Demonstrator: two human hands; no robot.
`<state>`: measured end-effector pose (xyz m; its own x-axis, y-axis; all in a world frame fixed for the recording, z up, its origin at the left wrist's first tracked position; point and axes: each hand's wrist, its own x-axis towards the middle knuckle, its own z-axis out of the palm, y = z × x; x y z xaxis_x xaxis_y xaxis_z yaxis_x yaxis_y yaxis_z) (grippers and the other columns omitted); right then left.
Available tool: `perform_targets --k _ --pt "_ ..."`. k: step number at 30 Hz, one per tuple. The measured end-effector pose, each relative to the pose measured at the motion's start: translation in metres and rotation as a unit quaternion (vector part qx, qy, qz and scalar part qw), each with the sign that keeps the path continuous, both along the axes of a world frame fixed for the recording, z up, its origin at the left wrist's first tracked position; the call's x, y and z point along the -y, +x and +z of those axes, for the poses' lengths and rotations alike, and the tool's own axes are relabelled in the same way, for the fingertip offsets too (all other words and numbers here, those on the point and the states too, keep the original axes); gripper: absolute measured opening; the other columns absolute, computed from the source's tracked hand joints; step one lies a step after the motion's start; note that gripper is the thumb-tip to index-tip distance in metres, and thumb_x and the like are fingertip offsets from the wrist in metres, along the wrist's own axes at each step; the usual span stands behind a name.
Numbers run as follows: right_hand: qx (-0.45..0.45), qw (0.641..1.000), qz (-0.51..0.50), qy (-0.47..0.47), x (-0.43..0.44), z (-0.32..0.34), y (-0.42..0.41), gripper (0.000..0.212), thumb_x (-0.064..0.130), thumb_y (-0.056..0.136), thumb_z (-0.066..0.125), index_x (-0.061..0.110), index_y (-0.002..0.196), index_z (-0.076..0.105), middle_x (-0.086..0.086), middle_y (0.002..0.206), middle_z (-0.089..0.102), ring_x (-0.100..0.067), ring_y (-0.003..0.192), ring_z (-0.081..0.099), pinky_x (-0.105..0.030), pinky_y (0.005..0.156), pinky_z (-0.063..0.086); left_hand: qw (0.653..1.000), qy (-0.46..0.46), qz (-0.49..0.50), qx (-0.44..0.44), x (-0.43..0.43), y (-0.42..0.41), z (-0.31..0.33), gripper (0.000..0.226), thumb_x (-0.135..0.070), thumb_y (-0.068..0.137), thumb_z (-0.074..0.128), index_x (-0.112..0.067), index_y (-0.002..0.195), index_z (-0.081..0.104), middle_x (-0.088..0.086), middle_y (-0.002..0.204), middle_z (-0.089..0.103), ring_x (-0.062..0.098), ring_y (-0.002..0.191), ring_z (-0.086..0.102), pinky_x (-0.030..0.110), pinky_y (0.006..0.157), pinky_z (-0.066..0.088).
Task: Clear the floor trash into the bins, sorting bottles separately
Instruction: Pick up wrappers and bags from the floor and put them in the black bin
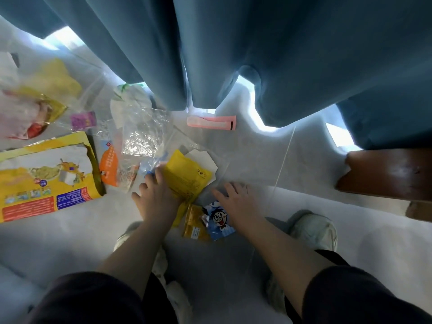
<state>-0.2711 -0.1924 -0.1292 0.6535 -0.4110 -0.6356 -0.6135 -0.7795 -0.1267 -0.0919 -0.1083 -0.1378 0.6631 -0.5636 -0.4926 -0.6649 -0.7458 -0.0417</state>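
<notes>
Wrappers lie scattered on the pale floor in front of me. My left hand (155,191) presses down on a yellow packet (187,177), fingers spread over its left edge and touching a crumpled clear bag (145,134). My right hand (233,197) rests flat with fingers apart on a clear plastic sheet beside the yellow packet, just above a blue cartoon wrapper (219,219) and a gold sachet (195,223). Neither hand has anything lifted. No bottle or bin is in view.
A big torn yellow bag (46,178) lies at the left, with an orange wrapper (109,167), a purple sachet (83,120) and a pink strip (211,122) nearby. Teal curtains (233,43) hang ahead. Dark wooden furniture (385,174) stands at the right. My shoes (313,228) flank the pile.
</notes>
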Motion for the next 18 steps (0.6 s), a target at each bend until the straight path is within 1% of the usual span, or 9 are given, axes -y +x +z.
perform_targets --k 4,5,7,8,10,11,14,16,18 --pt "0.012 0.999 -0.033 -0.038 -0.004 -0.004 0.004 0.080 0.019 0.051 0.089 0.021 0.123 0.057 -0.013 0.114 0.059 -0.033 0.104 0.057 -0.050 0.089 0.045 1.000 0.004 -0.005 0.008 0.001 0.003 -0.004 0.075 -0.042 0.076 0.070 -0.015 0.133 0.030 0.009 0.119 0.052 0.030 0.106 0.054 0.045 0.085 0.040" --pt "0.009 0.999 -0.037 -0.028 -0.004 -0.003 0.004 0.077 0.018 0.053 0.088 0.020 0.123 0.057 -0.013 0.114 0.059 -0.033 0.104 0.057 -0.052 0.092 0.043 1.000 0.006 -0.008 0.013 0.001 0.004 -0.005 0.070 -0.040 0.078 0.069 -0.015 0.131 0.031 0.008 0.118 0.053 0.029 0.105 0.055 0.046 0.085 0.040" --pt "0.010 0.999 -0.044 -0.027 -0.007 -0.004 0.003 0.068 0.016 0.067 0.080 0.017 0.128 0.051 -0.014 0.120 0.055 -0.033 0.111 0.053 -0.052 0.099 0.038 1.000 0.009 -0.010 0.014 0.001 0.005 -0.006 0.064 -0.039 0.081 0.066 -0.014 0.129 0.033 0.007 0.118 0.054 0.028 0.106 0.056 0.047 0.087 0.040" --pt "0.009 0.998 -0.045 -0.037 -0.009 -0.005 0.001 0.064 0.015 0.064 0.082 0.015 0.123 0.056 -0.014 0.116 0.057 -0.033 0.107 0.056 -0.051 0.095 0.042 1.000 0.010 -0.012 0.011 0.000 0.006 -0.005 0.063 -0.038 0.082 0.065 -0.013 0.129 0.033 0.006 0.119 0.054 0.028 0.107 0.056 0.049 0.089 0.039" --pt "0.003 0.997 -0.066 -0.043 -0.008 -0.006 -0.003 0.056 0.015 0.051 0.089 0.012 0.102 0.066 -0.014 0.101 0.063 -0.032 0.091 0.062 -0.046 0.078 0.051 1.000 0.014 -0.019 0.004 0.000 0.009 -0.002 0.062 -0.037 0.084 0.064 -0.013 0.131 0.032 0.006 0.121 0.055 0.028 0.109 0.057 0.050 0.091 0.039" --pt "0.001 0.996 -0.072 -0.043 -0.008 -0.006 -0.004 0.051 0.014 0.054 0.088 0.011 0.100 0.066 -0.014 0.102 0.062 -0.032 0.092 0.062 -0.045 0.077 0.052 1.000 0.016 -0.025 0.001 -0.001 0.010 0.000 0.061 -0.037 0.084 0.064 -0.014 0.130 0.032 0.005 0.122 0.055 0.027 0.109 0.058 0.049 0.091 0.038" --pt "0.011 0.997 -0.070 -0.019 -0.010 -0.005 -0.008 0.042 0.012 0.082 0.066 0.008 0.122 0.053 -0.015 0.128 0.049 -0.032 0.119 0.048 -0.044 0.097 0.041 0.999 0.011 -0.041 -0.023 0.002 0.014 0.012 0.052 -0.034 0.086 0.062 -0.015 0.126 0.035 0.005 0.121 0.058 0.028 0.109 0.060 0.048 0.093 0.036" --pt "0.018 0.996 -0.082 -0.031 -0.010 -0.002 -0.012 0.037 0.013 0.089 0.059 0.009 0.124 0.050 -0.012 0.130 0.048 -0.030 0.120 0.047 -0.041 0.098 0.040 0.998 -0.012 -0.042 -0.049 0.005 0.015 0.021 0.043 -0.025 0.090 0.057 -0.017 0.126 0.036 0.006 0.116 0.062 0.029 0.106 0.061 0.048 0.095 0.036" --pt "0.014 0.995 -0.101 -0.011 -0.008 0.008 -0.016 0.034 0.014 0.091 0.055 0.010 0.124 0.049 -0.011 0.129 0.049 -0.029 0.118 0.048 -0.039 0.096 0.041 0.996 -0.045 -0.044 -0.071 0.007 0.016 0.032 0.037 -0.017 0.093 0.051 -0.019 0.128 0.039 0.005 0.102 0.065 0.030 0.098 0.062 0.048 0.094 0.041"
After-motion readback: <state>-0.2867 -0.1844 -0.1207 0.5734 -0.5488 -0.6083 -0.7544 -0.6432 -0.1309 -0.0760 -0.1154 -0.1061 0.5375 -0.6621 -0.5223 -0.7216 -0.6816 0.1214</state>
